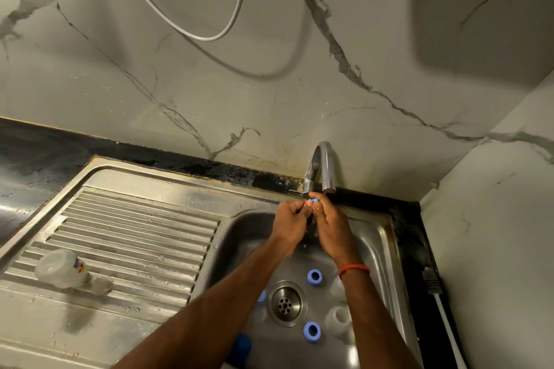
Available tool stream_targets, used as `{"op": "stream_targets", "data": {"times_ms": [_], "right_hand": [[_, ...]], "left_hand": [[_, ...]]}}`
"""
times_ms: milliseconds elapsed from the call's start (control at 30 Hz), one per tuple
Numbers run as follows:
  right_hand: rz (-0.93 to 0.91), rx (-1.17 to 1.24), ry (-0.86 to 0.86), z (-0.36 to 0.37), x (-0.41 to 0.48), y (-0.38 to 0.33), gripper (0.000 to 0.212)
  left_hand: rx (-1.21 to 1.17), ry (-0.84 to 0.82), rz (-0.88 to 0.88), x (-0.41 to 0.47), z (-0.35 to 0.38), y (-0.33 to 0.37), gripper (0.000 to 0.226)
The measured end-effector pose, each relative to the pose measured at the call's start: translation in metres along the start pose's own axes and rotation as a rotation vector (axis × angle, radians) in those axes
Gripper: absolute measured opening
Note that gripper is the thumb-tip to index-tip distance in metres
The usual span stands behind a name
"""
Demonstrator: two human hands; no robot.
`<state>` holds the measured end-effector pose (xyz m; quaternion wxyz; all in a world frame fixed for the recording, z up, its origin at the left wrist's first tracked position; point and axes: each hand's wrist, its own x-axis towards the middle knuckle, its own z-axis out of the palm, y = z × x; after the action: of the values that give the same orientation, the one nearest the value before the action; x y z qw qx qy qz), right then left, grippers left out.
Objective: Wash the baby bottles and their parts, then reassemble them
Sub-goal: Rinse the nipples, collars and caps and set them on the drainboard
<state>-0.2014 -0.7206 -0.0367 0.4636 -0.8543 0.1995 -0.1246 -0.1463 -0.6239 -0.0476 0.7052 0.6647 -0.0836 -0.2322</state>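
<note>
The left hand [289, 225] and right hand [329, 228] each keep a tight, curled grip on one small blue ring [314, 196], held under the tap [325, 165], far in the sink [376, 249]. It is best to turn the ring slowly and rub every side.

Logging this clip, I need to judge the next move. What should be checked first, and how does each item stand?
1. Blue part under the tap: ok.
2. Left hand and right hand both pinch it: ok.
3. Water running: cannot tell.
4. Drain uncovered: ok.
5. Sink emptied of parts: not ok, rings lie by the drain.
6. Bottle out of the sink: ok, on the drainboard.
</note>
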Motion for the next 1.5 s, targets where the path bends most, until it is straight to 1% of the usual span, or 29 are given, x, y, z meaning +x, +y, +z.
{"op": "stream_targets", "data": {"times_ms": [33,100,167,233,333,433,500,567,633,733,867,967,1067,1167,1300,1400,1500], "right_hand": [[0.073,0.045,0.03,0.002,-0.001,-0.004,0.035],[0.177,0.13,0.055,0.002,0.001,-0.009,0.037],[0.143,0.073,0.026,-0.002,0.001,-0.01,0.039],[0.076,-0.023,-0.008,-0.005,-0.001,-0.009,0.035],[0.014,-0.148,-0.016,-0.015,-0.003,-0.008,0.04],[-0.092,-0.295,-0.033,-0.022,-0.009,-0.014,0.041],[-0.112,-0.354,-0.007,-0.025,-0.014,-0.016,0.04],[-0.096,-0.454,0.018,-0.023,-0.018,-0.018,0.035],[-0.09,-0.537,-0.007,-0.016,-0.021,-0.02,0.034],[-0.1,-0.465,-0.078,-0.005,-0.023,-0.029,0.03],[-0.156,-0.41,-0.193,0.01,-0.027,-0.043,0.034],[-0.19,-0.357,-0.243,0.028,-0.03,-0.056,0.038],[-0.21,-0.316,-0.284,0.05,-0.033,-0.071,0.04],[-0.217,-0.239,-0.35,0.076,-0.039,-0.091,0.045],[-0.195,-0.157,-0.417,0.113,-0.048,-0.113,0.061],[-0.189,-0.15,-0.416,0.134,-0.053,-0.13,0.059],[-0.176,-0.159,-0.462,0.153,-0.058,-0.147,0.056]], "left_hand": [[0.068,0.017,0.042,0.0,-0.001,-0.001,0.028],[0.062,0.052,0.074,-0.006,-0.004,0.003,0.028],[-0.009,0.054,0.033,-0.01,-0.007,0.007,0.039],[0.015,0.042,0.0,-0.011,-0.013,0.01,0.046],[0.275,-0.006,0.109,-0.011,-0.023,0.006,0.038],[0.5,-0.066,0.215,-0.023,-0.037,0.008,0.029],[0.579,-0.07,0.262,-0.031,-0.047,0.013,0.027],[0.634,-0.059,0.29,-0.037,-0.058,0.014,0.029],[0.657,-0.049,0.295,-0.042,-0.07,0.012,0.033],[0.668,-0.04,0.29,-0.051,-0.086,0.011,0.032],[0.66,0.029,0.322,-0.063,-0.105,0.019,0.025],[0.671,0.075,0.357,-0.069,-0.128,0.025,0.02],[0.689,0.13,0.36,-0.071,-0.154,0.029,0.021],[0.714,0.181,0.414,-0.072,-0.184,0.036,0.021],[0.826,0.175,0.418,-0.075,-0.224,0.047,0.022],[0.863,0.152,0.421,-0.081,-0.252,0.05,0.025],[0.889,0.181,0.412,-0.089,-0.277,0.049,0.024]]}}
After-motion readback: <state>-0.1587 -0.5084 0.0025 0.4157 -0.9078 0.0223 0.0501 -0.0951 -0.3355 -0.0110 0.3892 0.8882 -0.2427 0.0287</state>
